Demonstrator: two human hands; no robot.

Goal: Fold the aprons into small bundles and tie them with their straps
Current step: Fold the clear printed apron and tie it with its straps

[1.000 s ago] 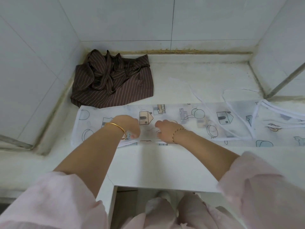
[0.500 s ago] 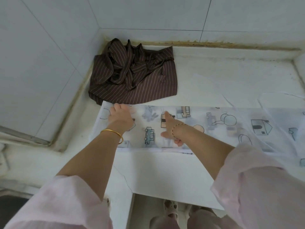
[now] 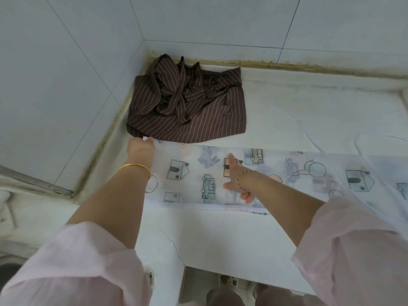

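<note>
Pale pink sleeves (image 3: 88, 266) up front, both arms reaching over the white stone counter (image 3: 220, 237). The see-through white plastic apron printed with cartoon houses and trucks (image 3: 276, 171) lies across it in a long folded strip. Right hand (image 3: 235, 180) is pressing flat on it, fingers straight. Left hand (image 3: 141, 150) is curled round its far left corner. The dark brown pinstriped fabric apron (image 3: 198, 115) sits crumpled in the back corner, touching the strip's far edge.

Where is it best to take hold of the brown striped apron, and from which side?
On the brown striped apron, pinch the flat near-right corner, coming from the front right: tiled walls close its left and back, and its tangled straps are heaped on top.
</note>
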